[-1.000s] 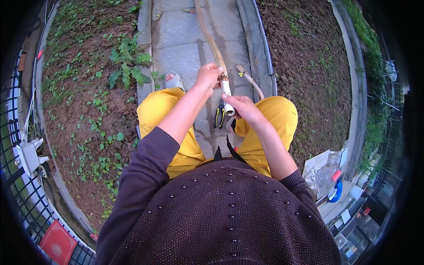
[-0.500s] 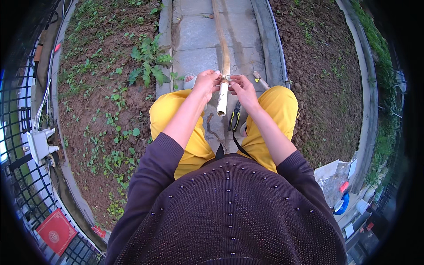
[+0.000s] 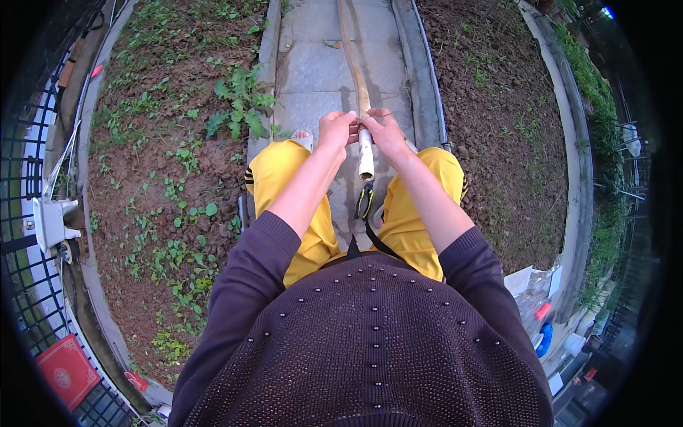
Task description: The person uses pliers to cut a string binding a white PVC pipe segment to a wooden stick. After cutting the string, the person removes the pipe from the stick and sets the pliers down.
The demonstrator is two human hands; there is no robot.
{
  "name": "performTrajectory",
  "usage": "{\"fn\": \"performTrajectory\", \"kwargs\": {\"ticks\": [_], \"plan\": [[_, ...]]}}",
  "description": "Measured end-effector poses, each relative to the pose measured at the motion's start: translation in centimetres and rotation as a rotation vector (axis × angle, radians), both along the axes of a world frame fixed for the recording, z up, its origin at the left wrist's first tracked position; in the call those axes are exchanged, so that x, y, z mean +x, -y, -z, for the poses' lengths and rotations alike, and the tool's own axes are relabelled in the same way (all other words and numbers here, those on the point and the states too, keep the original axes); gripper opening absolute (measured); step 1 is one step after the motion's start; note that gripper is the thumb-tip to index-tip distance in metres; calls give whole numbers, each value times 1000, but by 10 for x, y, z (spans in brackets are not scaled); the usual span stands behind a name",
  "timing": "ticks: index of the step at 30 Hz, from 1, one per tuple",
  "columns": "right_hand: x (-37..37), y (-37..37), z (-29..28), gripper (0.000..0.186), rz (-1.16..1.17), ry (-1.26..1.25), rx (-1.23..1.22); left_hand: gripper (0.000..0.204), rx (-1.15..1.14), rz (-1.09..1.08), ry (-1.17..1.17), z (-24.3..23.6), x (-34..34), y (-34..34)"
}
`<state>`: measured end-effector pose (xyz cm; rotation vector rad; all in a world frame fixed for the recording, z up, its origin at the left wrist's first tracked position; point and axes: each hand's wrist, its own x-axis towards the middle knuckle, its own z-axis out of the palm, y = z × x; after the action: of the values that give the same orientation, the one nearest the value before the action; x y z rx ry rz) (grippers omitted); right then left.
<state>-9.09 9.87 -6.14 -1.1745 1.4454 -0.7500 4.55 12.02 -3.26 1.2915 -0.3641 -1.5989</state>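
Observation:
A white pipe (image 3: 366,155), its open end towards me, joins a flat tan hose (image 3: 354,64) that runs away along the path. Both my hands meet at this joint. My left hand (image 3: 337,131) is closed on its left side, the thumb and fingertips pinched at a thin wire. From the right, my right hand (image 3: 383,134) is closed over the joint, also pinching the thin wire, and its fingers hide most of the binding. Black-and-yellow pliers (image 3: 364,200) lie on the ground just below the pipe's open end, between my legs.
The paved path (image 3: 309,71) has raised concrete edges. On the left lies a soil bed (image 3: 153,206) with green seedlings, on the right a barer soil bed (image 3: 491,142). A black grid fence (image 3: 21,285) with a red square panel (image 3: 67,371) stands far left.
My right hand has moved in closer to my left at the joint and now covers it. The wire's loose curl is no longer plainly visible. My view has shifted slightly.

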Motion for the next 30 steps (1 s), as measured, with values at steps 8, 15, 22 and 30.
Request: {"fn": "performTrajectory", "kwargs": {"ticks": [8, 15, 22, 30], "plan": [[14, -13, -80, 37, 7, 165, -4, 28, -172, -41, 70, -37, 5, -11], [13, -15, -97, 31, -76, 259, 58, 43, -235, 103, 96, -49, 19, -24], [-9, 15, -110, 24, -91, 415, 92, 49, -641, 261, 340, -31, 28, 9], [-36, 51, -138, 27, 16, 622, 100, 50, -962, 281, 792, -51, -3, 55]]}}
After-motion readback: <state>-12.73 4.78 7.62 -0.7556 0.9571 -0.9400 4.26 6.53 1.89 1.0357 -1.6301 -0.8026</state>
